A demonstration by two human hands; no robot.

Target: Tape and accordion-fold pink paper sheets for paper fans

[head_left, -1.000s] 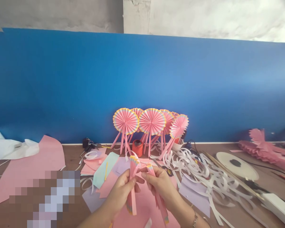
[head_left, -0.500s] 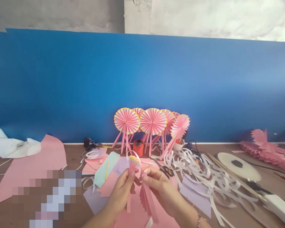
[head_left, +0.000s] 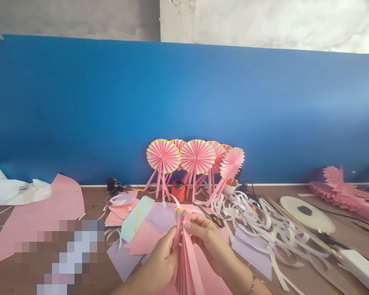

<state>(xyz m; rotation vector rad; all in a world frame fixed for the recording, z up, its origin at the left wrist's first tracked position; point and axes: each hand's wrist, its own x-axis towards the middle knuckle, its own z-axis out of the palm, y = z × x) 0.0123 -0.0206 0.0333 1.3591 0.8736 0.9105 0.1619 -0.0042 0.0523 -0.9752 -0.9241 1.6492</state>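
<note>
Between my hands is a pleated pink paper fan [head_left: 189, 262], its upper tip edged in yellow and blue and its folds hanging down toward me. My left hand [head_left: 164, 256] grips its left side, thumb pointing up along the pleats. With thumb and fingertips, my right hand [head_left: 204, 231] pinches the upper right part near a pink strip. Under the hands lies more pink paper, partly covered by them. Straight ahead, several finished round pink fans [head_left: 197, 157] with pink strip legs lean near the blue panel.
An orange-red container [head_left: 178, 191] stands among the fans' legs. Black scissors [head_left: 217, 220] lie right of my hands, beside tangled white strips [head_left: 249, 209]. Farther right are a round white disc [head_left: 307, 214] and a glue gun-like white tool [head_left: 361, 266]. Mint paper [head_left: 135, 223] lies left.
My hands have come closer together. The fan, earlier spread apart between them, is now gathered with its pleats hanging together, and my left hand has moved lower.
</note>
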